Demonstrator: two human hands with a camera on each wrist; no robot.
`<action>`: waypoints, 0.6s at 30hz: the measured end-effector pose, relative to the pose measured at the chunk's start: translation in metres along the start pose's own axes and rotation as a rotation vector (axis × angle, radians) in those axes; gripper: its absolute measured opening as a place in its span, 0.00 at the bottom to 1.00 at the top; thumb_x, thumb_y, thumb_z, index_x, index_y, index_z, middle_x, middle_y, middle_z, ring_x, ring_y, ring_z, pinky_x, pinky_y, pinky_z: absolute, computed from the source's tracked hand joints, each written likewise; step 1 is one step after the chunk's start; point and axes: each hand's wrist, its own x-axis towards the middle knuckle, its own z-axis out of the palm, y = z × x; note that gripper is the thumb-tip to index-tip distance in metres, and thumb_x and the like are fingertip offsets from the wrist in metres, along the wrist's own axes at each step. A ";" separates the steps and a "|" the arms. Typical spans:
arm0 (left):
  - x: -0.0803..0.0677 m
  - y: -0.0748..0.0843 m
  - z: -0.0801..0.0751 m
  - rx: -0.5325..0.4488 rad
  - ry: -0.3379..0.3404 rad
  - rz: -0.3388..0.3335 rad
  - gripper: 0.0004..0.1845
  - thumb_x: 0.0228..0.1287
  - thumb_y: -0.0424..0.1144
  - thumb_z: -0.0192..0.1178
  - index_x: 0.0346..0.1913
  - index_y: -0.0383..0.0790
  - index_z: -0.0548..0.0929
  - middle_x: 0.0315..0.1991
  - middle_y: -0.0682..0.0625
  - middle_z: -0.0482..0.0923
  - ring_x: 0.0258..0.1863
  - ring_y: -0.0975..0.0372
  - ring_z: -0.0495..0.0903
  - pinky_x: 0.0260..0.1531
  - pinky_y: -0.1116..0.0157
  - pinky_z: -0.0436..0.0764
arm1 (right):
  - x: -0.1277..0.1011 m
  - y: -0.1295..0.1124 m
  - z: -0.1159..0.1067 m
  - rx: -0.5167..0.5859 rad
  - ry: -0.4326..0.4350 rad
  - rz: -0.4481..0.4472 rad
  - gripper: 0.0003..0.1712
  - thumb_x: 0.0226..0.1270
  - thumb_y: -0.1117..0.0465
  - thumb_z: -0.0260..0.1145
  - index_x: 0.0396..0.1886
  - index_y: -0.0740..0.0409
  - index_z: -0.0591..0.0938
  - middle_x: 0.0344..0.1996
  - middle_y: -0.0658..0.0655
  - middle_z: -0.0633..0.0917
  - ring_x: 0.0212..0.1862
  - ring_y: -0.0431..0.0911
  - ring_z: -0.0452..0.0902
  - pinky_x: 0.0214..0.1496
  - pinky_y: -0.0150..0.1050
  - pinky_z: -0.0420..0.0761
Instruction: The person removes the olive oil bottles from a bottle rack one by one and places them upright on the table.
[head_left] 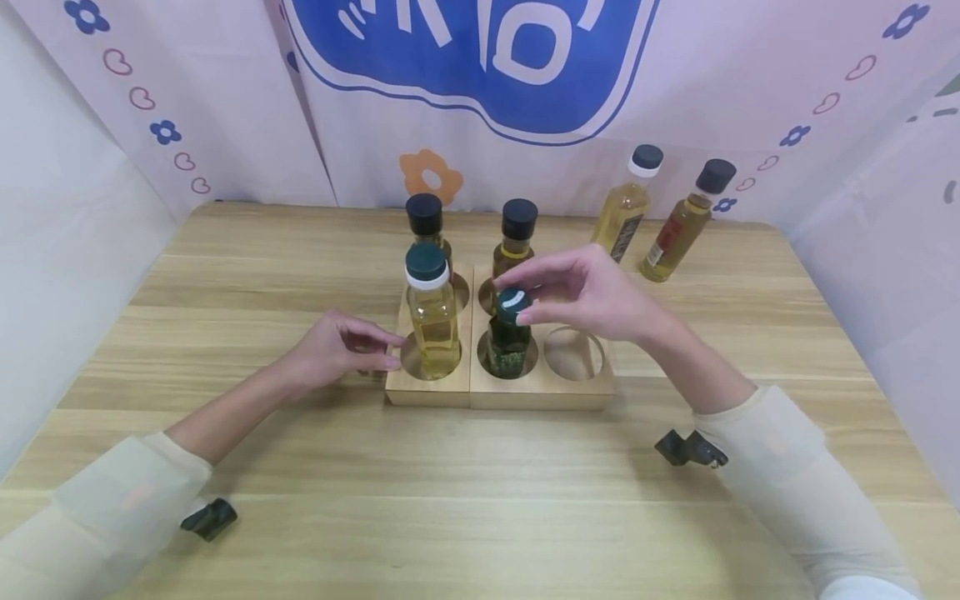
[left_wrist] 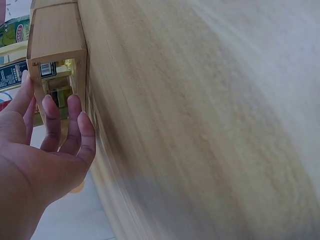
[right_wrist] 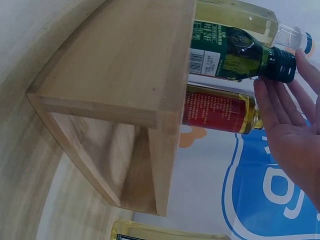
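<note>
A two-part light wooden rack [head_left: 429, 393] with round holes stands mid-table, holding several oil bottles. My right hand [head_left: 588, 292] pinches the cap of a dark green glass bottle [head_left: 509, 348], which sits upright in a front hole of the right part. In the right wrist view, thumb and fingers lie on either side of that cap [right_wrist: 284, 65]. My left hand [head_left: 330, 354] has its fingertips right at the rack's left end, fingers loosely bent. Beside it, a clear bottle of pale yellow oil [head_left: 435, 329] with a green-and-white cap occupies the front left hole.
Two dark-capped bottles stand in the back holes, one on the left [head_left: 425, 217] and one on the right [head_left: 519, 223]. Behind my right hand, a pale oil bottle [head_left: 626, 204] and a red-labelled bottle [head_left: 678, 229] stand on the table [head_left: 450, 500], near the printed curtain [head_left: 247, 108].
</note>
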 end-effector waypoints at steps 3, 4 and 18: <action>-0.001 0.001 -0.001 0.004 0.002 -0.003 0.18 0.60 0.30 0.75 0.52 0.27 0.87 0.49 0.37 0.88 0.33 0.62 0.85 0.34 0.66 0.86 | 0.001 0.002 0.003 0.014 -0.004 0.030 0.24 0.60 0.78 0.74 0.58 0.73 0.83 0.56 0.65 0.87 0.55 0.50 0.87 0.58 0.43 0.85; -0.001 0.001 -0.001 0.005 0.002 -0.004 0.18 0.60 0.30 0.75 0.52 0.28 0.87 0.49 0.37 0.88 0.34 0.63 0.85 0.34 0.66 0.86 | 0.002 0.002 0.004 0.015 -0.002 0.037 0.25 0.60 0.78 0.74 0.58 0.73 0.83 0.56 0.65 0.87 0.55 0.50 0.87 0.58 0.44 0.85; -0.001 0.002 -0.001 -0.001 0.001 -0.022 0.18 0.60 0.30 0.75 0.53 0.28 0.87 0.51 0.37 0.87 0.35 0.63 0.86 0.36 0.65 0.87 | -0.001 0.010 0.010 0.023 0.043 0.019 0.23 0.59 0.79 0.74 0.56 0.74 0.84 0.51 0.66 0.89 0.52 0.48 0.88 0.55 0.43 0.87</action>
